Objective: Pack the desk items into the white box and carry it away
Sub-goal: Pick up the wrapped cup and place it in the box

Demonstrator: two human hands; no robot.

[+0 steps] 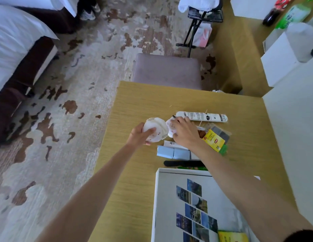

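Wooden desk (134, 172) over patterned carpet (65, 119), left hand (138, 137) gripping white cup (155, 128), right hand (183, 133) clutching second cup (170, 126)

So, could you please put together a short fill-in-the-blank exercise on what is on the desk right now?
1. The left hand holds a white cup above the desk's ____ edge.
2. The right hand rests on a second white ____.
3. The tea packet beside the right wrist is ____ in colour.
4. The black comb lies between the pale blue cartons and the white ____.

Missing words: left; cup; yellow; box
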